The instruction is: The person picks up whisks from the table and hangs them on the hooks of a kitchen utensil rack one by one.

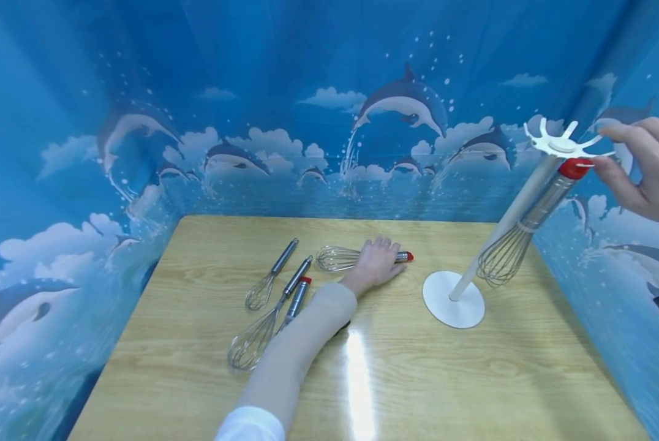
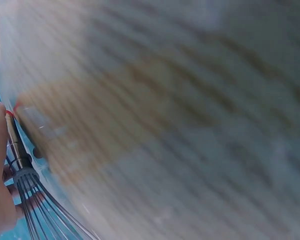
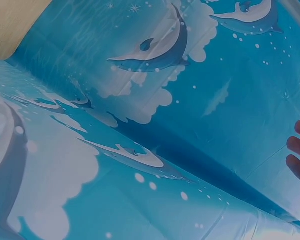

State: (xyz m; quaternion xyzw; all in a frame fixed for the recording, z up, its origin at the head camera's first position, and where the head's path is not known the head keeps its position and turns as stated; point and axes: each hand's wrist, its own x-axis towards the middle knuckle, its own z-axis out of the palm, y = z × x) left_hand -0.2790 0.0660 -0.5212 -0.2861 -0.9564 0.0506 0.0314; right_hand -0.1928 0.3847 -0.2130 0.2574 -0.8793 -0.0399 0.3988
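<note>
My left hand [image 1: 378, 263] lies over a red-tipped metal whisk [image 1: 335, 260] on the table, fingers on the handle's far side and thumb on the near side. The left wrist view shows fingers [image 2: 12, 190] behind the handle of this whisk [image 2: 21, 157]. A second red-tipped whisk [image 1: 541, 205] hangs by its red end from a white stand [image 1: 519, 214] with several hooks on top. Beside those hooks is my right hand [image 1: 649, 165], thumb and forefinger apart, the thumb right at the hook by the red end. Its relaxed fingertips [image 3: 299, 146] show in the right wrist view.
Left of centre on the wooden table [image 1: 417, 380] lie a small whisk [image 1: 271, 275], a larger whisk [image 1: 263, 331] and a red-tipped whisk [image 1: 297, 299] partly behind my left sleeve. The stand's round base [image 1: 445, 312] sits right of centre. A dolphin-print curtain [image 1: 285, 92] surrounds the table.
</note>
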